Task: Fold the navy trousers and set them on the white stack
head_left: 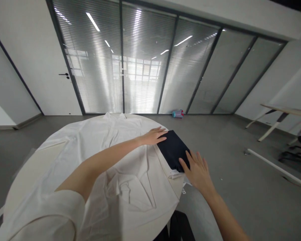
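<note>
A folded dark navy cloth (pixel 172 149) lies at the right edge of the round table, with some white fabric showing under its near end. My left hand (pixel 154 136) reaches across and rests flat on the cloth's far left corner, fingers stretched out. On its near right side, my right hand (pixel 197 169) touches the cloth with fingers spread. A large white garment (pixel 90 140) is spread over most of the tabletop, wrinkled in places. Small white tags (pixel 184 191) hang below the table edge near my right hand.
The round pale table (pixel 46 159) stands in front of me. A blue and red bundle (pixel 178 113) lies on the floor by the glass partition. Another table (pixel 288 109) stands at the right, with a white bar (pixel 278 168) low over the floor nearby. A dark chair part (pixel 180 227) is below.
</note>
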The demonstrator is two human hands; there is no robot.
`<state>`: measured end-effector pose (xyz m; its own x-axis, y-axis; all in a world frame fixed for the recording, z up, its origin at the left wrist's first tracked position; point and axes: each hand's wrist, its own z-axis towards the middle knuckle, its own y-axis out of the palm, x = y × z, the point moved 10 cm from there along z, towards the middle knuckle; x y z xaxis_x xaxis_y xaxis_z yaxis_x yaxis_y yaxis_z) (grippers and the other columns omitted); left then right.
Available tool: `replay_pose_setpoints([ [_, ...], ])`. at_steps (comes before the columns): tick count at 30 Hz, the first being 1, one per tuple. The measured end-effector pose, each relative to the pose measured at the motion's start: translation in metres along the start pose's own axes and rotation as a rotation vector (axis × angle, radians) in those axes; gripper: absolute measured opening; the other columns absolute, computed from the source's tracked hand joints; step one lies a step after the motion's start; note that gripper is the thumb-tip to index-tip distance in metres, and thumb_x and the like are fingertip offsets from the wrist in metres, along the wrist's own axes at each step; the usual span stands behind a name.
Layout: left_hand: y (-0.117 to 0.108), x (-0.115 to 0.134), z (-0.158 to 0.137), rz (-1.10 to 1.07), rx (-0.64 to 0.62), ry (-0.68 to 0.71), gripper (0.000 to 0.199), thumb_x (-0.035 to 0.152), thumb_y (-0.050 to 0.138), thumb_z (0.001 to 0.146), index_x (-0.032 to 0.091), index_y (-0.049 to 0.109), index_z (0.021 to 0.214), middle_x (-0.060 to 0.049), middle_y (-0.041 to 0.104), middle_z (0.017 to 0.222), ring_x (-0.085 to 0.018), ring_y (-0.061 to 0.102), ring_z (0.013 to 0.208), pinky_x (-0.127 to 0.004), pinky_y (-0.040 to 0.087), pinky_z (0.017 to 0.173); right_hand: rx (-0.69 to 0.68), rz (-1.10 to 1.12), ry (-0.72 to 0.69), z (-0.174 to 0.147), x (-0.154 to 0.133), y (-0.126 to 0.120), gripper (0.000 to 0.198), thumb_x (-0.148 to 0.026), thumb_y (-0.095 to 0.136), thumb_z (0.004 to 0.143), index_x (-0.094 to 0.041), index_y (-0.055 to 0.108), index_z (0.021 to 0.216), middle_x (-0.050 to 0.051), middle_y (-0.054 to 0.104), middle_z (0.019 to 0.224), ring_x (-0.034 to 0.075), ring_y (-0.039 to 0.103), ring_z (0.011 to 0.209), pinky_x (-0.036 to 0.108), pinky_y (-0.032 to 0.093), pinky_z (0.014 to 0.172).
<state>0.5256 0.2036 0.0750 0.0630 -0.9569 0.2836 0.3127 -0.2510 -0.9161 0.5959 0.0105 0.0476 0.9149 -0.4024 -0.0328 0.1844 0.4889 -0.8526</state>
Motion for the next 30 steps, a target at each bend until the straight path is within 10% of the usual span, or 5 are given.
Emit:
replay_pose_setpoints([
  [5,-0.069,0.015,-0.136,-0.143,0.028,0.007,0.045,0.041,0.051,0.1,0.02,0.055,0.139,-0.012,0.056,0.143,-0.024,0.051,0.133,-0.041,0.036,0.115,0.279,0.285,-0.217,-0.039,-0.033,-0.067,0.033,-0.039,0.055,0.097,-0.018,0.065,0.12,0.014,0.066,0.122,0.032,0.059,0.118,0.05,0.048,0.098],
  [10,-0.087,0.015,-0.313,-0.104,-0.076,-0.296,0.045,0.046,0.056,0.096,0.028,0.057,0.137,-0.007,0.058,0.141,-0.024,0.056,0.127,-0.04,0.044,0.109,-0.065,0.516,-0.547,-0.073,-0.136,-0.056,0.022,-0.026,0.057,0.097,-0.021,0.063,0.117,0.007,0.07,0.104,0.022,0.066,0.097,0.039,0.053,0.09],
  [16,-0.071,0.033,-0.473,0.125,0.001,-0.457,0.058,0.049,0.072,0.083,0.034,0.06,0.138,-0.007,0.057,0.144,-0.031,0.058,0.126,-0.042,0.05,0.106,-0.359,0.486,-0.42,-0.081,-0.181,-0.014,0.037,-0.025,0.063,0.09,-0.018,0.06,0.127,0.01,0.065,0.113,0.026,0.062,0.103,0.045,0.052,0.093],
  [22,-0.073,0.05,-0.529,0.25,0.28,-0.491,0.033,0.045,0.059,0.094,0.034,0.07,0.123,-0.004,0.063,0.137,-0.027,0.06,0.125,-0.036,0.05,0.106,-0.37,0.52,-0.33,-0.085,-0.184,-0.009,0.045,-0.02,0.064,0.083,-0.018,0.06,0.128,0.007,0.065,0.096,0.025,0.061,0.093,0.046,0.051,0.09],
  [30,-0.082,0.037,-0.533,0.224,0.209,-0.527,0.034,0.03,0.057,0.091,0.029,0.072,0.122,-0.006,0.069,0.127,-0.022,0.069,0.112,-0.03,0.055,0.099,-0.121,0.782,-0.489,-0.095,-0.189,-0.046,0.045,-0.01,0.041,0.092,-0.024,0.055,0.134,0.004,0.062,0.092,0.017,0.064,0.087,0.03,0.055,0.079],
])
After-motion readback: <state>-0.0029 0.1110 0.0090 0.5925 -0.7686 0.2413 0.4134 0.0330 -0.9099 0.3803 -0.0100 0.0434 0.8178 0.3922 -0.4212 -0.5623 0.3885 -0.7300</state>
